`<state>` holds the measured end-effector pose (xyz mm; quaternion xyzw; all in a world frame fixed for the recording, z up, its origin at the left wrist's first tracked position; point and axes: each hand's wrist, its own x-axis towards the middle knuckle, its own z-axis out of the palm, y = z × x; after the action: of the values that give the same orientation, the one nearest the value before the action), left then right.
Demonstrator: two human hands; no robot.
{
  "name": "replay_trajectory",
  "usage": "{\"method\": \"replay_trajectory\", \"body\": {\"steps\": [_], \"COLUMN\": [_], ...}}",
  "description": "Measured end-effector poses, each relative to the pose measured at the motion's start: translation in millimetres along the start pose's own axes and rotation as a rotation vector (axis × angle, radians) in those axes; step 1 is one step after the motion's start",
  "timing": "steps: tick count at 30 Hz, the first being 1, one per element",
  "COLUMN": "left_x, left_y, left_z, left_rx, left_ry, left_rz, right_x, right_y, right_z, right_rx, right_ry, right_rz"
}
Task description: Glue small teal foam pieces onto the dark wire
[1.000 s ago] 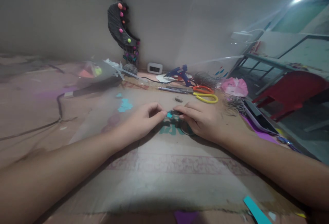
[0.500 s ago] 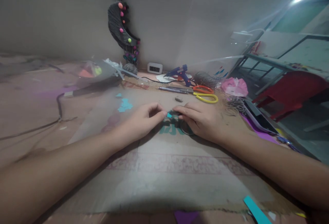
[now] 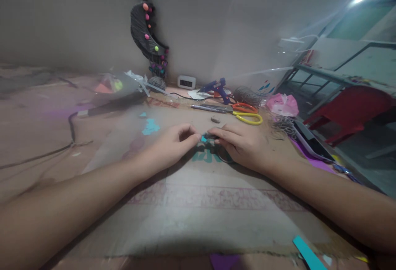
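Observation:
My left hand and my right hand meet over the middle of a printed cardboard sheet. Between their fingertips is a small turquoise piece, pinched at its edge by the left thumb and finger. The fingers of my right hand are closed on a small dark grey piece beside it; its kind is too blurred to tell. A pile of turquoise scraps lies beyond my left hand. Just past the fingertips rests a little grey lump.
Scissors with orange and yellow handles lie behind the hands, near a blue glue gun, grey yarn and a small clock. A decorated dark crescent hangs on the wall. At right are a phone and red chair.

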<state>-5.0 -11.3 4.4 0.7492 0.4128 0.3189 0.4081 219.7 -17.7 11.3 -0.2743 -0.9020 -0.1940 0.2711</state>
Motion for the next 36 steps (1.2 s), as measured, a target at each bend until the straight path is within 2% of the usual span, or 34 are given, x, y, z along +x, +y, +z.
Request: {"method": "replay_trajectory", "body": {"steps": [23,29,36], "left_x": [1.0,-0.3,-0.3], "left_y": [-2.1,-1.3,-2.2], "left_z": [0.1,0.5,-0.1], "left_rx": [0.001,-0.010,-0.017], "left_ry": [0.000,0.001,-0.001], "left_rz": [0.012,0.004,0.002], "right_x": [2.6,4.0,1.0], "right_y": [-2.4,-3.6,-1.3], "right_z": [-5.9,-8.2,-2.1], "right_rx": [-0.030,-0.044,-0.010], "right_ry": [0.008,-0.054,-0.009], "right_rz": [-0.008,0.007,0.002]}}
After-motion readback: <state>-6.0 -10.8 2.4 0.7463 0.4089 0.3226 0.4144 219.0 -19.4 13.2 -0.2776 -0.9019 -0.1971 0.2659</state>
